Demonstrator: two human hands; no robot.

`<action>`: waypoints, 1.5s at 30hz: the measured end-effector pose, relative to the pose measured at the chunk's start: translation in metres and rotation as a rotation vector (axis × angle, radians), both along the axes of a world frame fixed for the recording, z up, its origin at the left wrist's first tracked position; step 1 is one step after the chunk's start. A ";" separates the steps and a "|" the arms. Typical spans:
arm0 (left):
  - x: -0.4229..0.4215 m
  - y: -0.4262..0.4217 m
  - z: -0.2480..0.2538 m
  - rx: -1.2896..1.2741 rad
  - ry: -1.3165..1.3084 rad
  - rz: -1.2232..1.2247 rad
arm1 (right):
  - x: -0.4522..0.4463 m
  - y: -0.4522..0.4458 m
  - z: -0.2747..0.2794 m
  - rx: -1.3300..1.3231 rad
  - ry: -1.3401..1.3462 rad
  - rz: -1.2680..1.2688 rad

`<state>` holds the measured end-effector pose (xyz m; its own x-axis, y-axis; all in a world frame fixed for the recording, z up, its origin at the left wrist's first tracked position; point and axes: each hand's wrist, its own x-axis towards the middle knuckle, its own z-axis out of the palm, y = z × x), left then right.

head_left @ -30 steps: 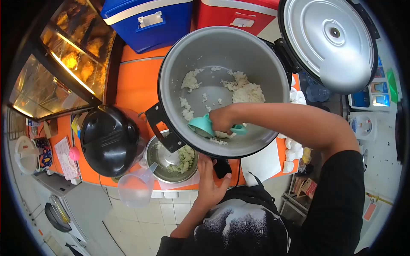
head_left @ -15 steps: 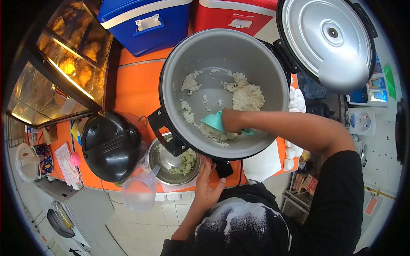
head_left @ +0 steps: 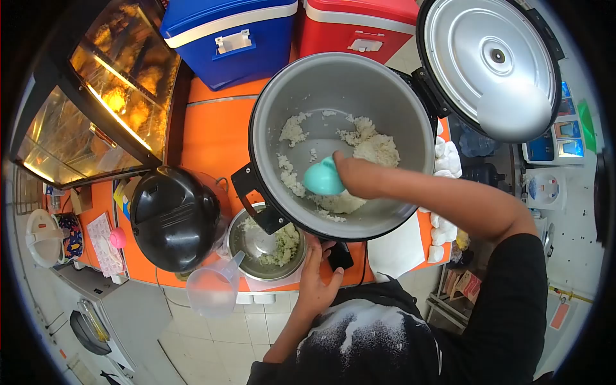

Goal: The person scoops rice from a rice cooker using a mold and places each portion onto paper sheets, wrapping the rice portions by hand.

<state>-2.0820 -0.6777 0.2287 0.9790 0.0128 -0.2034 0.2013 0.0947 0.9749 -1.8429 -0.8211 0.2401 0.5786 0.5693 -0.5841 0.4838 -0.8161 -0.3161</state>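
My right hand (head_left: 359,176) is closed on a turquoise scoop (head_left: 324,177) inside a large grey rice cooker pot (head_left: 282,106). The scoop's rounded back faces up, and its handle is hidden by the hand. White cooked rice (head_left: 377,151) lies in clumps over the pot's floor and under the scoop. Below the pot stands a steel bowl (head_left: 239,251) with greenish-tinted rice (head_left: 285,247) along its right side. Against that bowl's right edge rests my left hand (head_left: 317,282), fingers stretched and thumb apart; some fingertips are partly hidden.
The cooker's lid (head_left: 494,58) stands raised at right. A black-lidded cooker (head_left: 172,218) and a clear plastic jug (head_left: 215,289) are at left, below a lit glass food case (head_left: 115,83). Blue (head_left: 237,58) and red (head_left: 359,38) cool boxes stand behind. A dark phone-like object (head_left: 340,256) lies near my left hand.
My right hand has turned the scoop so more of its rounded back shows, and lifted slightly away from the rice. My left hand stays by the bowl. The whole view has shifted a little.
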 end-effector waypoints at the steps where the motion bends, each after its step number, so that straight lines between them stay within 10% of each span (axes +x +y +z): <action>1: 0.001 0.000 -0.001 0.003 -0.003 -0.007 | -0.001 -0.004 -0.013 0.003 -0.003 -0.007; 3: -0.001 0.000 -0.004 0.011 -0.035 0.014 | -0.003 -0.012 -0.045 -0.044 -0.005 -0.169; 5: -0.004 0.001 -0.005 0.031 -0.017 -0.020 | 0.012 0.000 -0.043 -0.432 0.224 0.274; 10: -0.006 0.000 -0.011 0.114 -0.066 -0.058 | -0.013 0.029 -0.031 -0.055 0.596 -0.373; 17: -0.011 -0.003 -0.014 0.193 -0.028 -0.095 | -0.004 0.015 0.005 -0.067 0.571 -0.164; 22: -0.014 -0.012 -0.023 0.141 -0.073 0.036 | 0.042 -0.058 0.015 0.046 1.105 -0.244; 27: -0.025 -0.031 -0.047 0.076 -0.092 0.348 | -0.021 -0.127 0.145 0.324 1.088 -0.766; 33: -0.064 -0.103 -0.109 0.387 -0.059 0.104 | -0.152 -0.279 0.066 0.607 1.608 -1.288; 37: -0.071 -0.181 -0.129 0.945 -0.151 -0.288 | -0.236 -0.327 -0.060 0.533 0.941 -1.407; 39: -0.074 -0.225 -0.140 1.142 -0.067 -0.399 | -0.284 -0.337 -0.171 0.485 0.017 -0.901; 45: -0.082 -0.261 -0.167 1.426 0.195 -0.604 | -0.301 -0.306 -0.181 0.040 -0.229 -0.389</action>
<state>-2.1637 -0.9386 0.0619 0.8711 -0.0725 -0.4858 -0.0040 -0.9900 0.1407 -2.1443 -1.1266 0.0587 0.8657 0.3036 -0.3980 0.2050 -0.9403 -0.2716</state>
